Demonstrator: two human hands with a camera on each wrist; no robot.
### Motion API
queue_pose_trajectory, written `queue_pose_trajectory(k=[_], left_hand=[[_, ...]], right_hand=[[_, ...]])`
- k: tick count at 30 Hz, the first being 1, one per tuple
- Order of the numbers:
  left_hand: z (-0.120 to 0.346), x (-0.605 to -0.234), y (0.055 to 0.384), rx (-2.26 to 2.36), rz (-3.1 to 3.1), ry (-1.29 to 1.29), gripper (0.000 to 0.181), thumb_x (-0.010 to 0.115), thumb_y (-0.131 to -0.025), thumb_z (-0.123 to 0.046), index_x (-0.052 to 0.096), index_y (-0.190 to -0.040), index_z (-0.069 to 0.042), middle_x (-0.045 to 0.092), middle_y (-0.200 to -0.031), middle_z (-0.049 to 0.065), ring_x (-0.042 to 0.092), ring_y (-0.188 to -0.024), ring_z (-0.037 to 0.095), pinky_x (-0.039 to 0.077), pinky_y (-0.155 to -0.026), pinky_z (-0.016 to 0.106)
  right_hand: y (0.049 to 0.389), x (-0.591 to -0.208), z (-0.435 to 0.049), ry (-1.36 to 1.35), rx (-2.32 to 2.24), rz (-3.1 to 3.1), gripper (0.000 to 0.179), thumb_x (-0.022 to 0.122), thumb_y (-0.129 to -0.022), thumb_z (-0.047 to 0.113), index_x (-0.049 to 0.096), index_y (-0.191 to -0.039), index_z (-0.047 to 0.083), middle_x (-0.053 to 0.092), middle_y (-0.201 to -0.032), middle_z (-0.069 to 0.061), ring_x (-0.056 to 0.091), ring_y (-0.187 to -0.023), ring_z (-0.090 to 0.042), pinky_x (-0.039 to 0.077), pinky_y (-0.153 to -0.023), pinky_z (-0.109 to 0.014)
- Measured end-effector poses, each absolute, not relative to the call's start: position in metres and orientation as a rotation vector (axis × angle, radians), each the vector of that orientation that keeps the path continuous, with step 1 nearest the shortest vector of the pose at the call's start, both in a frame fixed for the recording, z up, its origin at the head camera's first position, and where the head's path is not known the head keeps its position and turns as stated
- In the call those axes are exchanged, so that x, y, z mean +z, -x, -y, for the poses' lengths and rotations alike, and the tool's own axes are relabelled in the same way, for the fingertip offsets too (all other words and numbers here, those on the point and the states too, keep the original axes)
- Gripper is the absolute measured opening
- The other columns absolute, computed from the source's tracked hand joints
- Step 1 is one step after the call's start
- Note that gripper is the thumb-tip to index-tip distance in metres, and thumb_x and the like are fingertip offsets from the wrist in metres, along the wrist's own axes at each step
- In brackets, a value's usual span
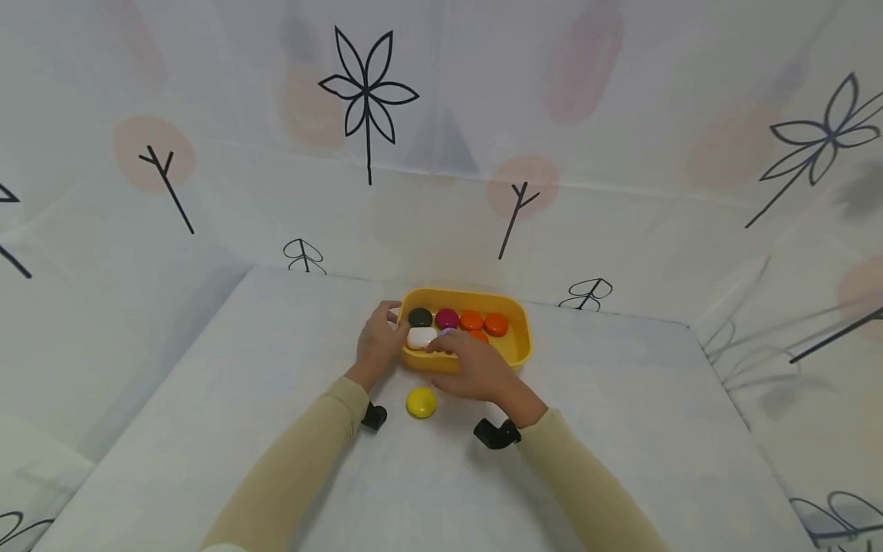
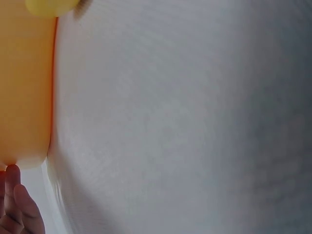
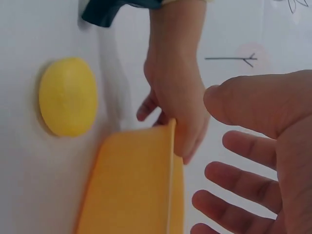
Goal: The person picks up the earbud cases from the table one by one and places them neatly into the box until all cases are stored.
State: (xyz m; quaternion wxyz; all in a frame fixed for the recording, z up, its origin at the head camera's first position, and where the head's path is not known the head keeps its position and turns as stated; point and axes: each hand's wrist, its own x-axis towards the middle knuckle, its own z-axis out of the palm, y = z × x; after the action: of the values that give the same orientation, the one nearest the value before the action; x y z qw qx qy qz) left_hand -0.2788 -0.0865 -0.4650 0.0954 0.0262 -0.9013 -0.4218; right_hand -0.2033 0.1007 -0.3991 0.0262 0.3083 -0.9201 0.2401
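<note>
A yellow container (image 1: 520, 349) with rounded corners holds several smooth, rounded pieces. Among them are a dark piece (image 1: 420, 317), a magenta piece (image 1: 447, 318), a white piece (image 1: 422, 337), orange pieces (image 1: 496, 324) and a partly hidden lilac one. My left hand (image 1: 379, 337) holds the container's left end at the rim; the left wrist view shows its fingertips (image 2: 13, 170) by the outer wall. Over the container's front hovers my right hand (image 1: 476, 366), fingers spread and nothing between them in the right wrist view. A yellow rounded piece (image 1: 421, 402) lies on the table in front.
White cloth covers the table (image 1: 607, 429). Behind it and at the sides hangs a pale fabric backdrop (image 1: 441, 222) with black plant drawings. A black wrist mount (image 1: 497, 434) sticks out below the right wrist, and another one (image 1: 374, 416) near the left wrist.
</note>
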Motion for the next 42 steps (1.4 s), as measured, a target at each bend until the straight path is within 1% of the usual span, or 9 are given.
queue_pose_trajectory(k=[5, 9, 12, 19, 23, 26, 29, 36, 42], left_hand=[[0.087, -0.466, 0.28, -1.248, 2.67, -0.077, 0.045, 0.053, -0.074, -0.029, 0.048, -0.118, -0.019, 0.055, -0.089, 0.0, 0.05, -0.068, 0.016, 0.04, -0.055, 0.026], [0.087, -0.468, 0.281, -1.253, 2.669, -0.078, 0.045, 0.053, -0.075, -0.029, 0.048, -0.118, -0.019, 0.055, -0.089, 0.0, 0.051, -0.068, 0.016, 0.039, -0.054, 0.026], [0.087, -0.469, 0.281, -1.256, 2.672, -0.077, 0.045, 0.053, -0.075, -0.03, 0.048, -0.119, -0.02, 0.055, -0.089, 0.0, 0.05, -0.068, 0.016, 0.04, -0.054, 0.025], [0.087, -0.47, 0.281, -1.271, 2.661, -0.065, 0.045, 0.053, -0.076, -0.031, 0.047, -0.119, -0.019, 0.054, -0.089, -0.001, 0.05, -0.068, 0.016, 0.04, -0.054, 0.026], [0.087, -0.47, 0.28, -1.265, 2.664, -0.06, 0.045, 0.053, -0.076, -0.031, 0.047, -0.119, -0.02, 0.054, -0.089, -0.001, 0.05, -0.068, 0.016, 0.04, -0.054, 0.026], [0.087, -0.47, 0.28, -1.261, 2.661, -0.06, 0.045, 0.053, -0.076, -0.031, 0.047, -0.119, -0.02, 0.054, -0.089, -0.001, 0.05, -0.067, 0.016, 0.04, -0.054, 0.026], [0.087, -0.47, 0.279, -1.262, 2.668, -0.065, 0.045, 0.053, -0.077, -0.032, 0.046, -0.12, -0.02, 0.054, -0.09, -0.001, 0.05, -0.068, 0.016, 0.04, -0.054, 0.026], [0.086, -0.471, 0.28, -1.266, 2.669, -0.092, 0.044, 0.053, -0.077, -0.032, 0.046, -0.119, -0.023, 0.055, -0.091, -0.001, 0.05, -0.071, 0.015, 0.041, -0.057, 0.026], [0.086, -0.472, 0.281, -1.245, 2.675, -0.092, 0.044, 0.053, -0.077, -0.032, 0.046, -0.119, -0.023, 0.054, -0.091, -0.001, 0.05, -0.07, 0.015, 0.041, -0.056, 0.025]], right_hand=[[0.215, -0.398, -0.111, -0.86, 0.705, 2.818, 0.037, 0.069, -0.069, 0.034, 0.058, -0.103, 0.024, 0.057, -0.097, 0.012, 0.051, -0.087, -0.008, 0.045, -0.079, -0.026], [0.224, -0.399, -0.119, -0.813, 0.707, 2.851, 0.037, 0.067, -0.071, 0.034, 0.058, -0.104, 0.022, 0.057, -0.099, 0.011, 0.049, -0.088, -0.008, 0.044, -0.08, -0.028], [0.228, -0.4, -0.124, -0.778, 0.715, 2.876, 0.036, 0.065, -0.071, 0.034, 0.058, -0.104, 0.02, 0.056, -0.1, 0.009, 0.049, -0.089, -0.01, 0.044, -0.081, -0.03], [0.242, -0.409, -0.135, -0.668, 0.787, 2.933, 0.039, 0.068, -0.07, 0.032, 0.058, -0.105, 0.016, 0.058, -0.103, 0.001, 0.052, -0.095, -0.022, 0.044, -0.083, -0.035], [0.252, -0.415, -0.14, -0.622, 0.817, 2.967, 0.04, 0.067, -0.071, 0.031, 0.059, -0.105, 0.012, 0.058, -0.106, -0.004, 0.051, -0.098, -0.024, 0.043, -0.083, -0.037], [0.258, -0.418, -0.141, -0.6, 0.825, 2.968, 0.037, 0.065, -0.071, 0.029, 0.06, -0.103, 0.01, 0.058, -0.105, -0.006, 0.051, -0.097, -0.025, 0.044, -0.082, -0.037], [0.262, -0.42, -0.141, -0.559, 0.821, 2.978, 0.035, 0.064, -0.071, 0.029, 0.061, -0.101, 0.011, 0.058, -0.104, -0.007, 0.051, -0.096, -0.025, 0.044, -0.08, -0.038], [0.271, -0.429, -0.145, -0.498, 0.768, 3.001, 0.035, 0.065, -0.071, 0.032, 0.061, -0.101, 0.015, 0.058, -0.101, -0.004, 0.05, -0.091, -0.022, 0.044, -0.08, -0.037], [0.276, -0.435, -0.148, -0.443, 0.783, 3.025, 0.034, 0.066, -0.069, 0.032, 0.061, -0.099, 0.017, 0.058, -0.096, -0.002, 0.048, -0.085, -0.019, 0.044, -0.074, -0.034]])
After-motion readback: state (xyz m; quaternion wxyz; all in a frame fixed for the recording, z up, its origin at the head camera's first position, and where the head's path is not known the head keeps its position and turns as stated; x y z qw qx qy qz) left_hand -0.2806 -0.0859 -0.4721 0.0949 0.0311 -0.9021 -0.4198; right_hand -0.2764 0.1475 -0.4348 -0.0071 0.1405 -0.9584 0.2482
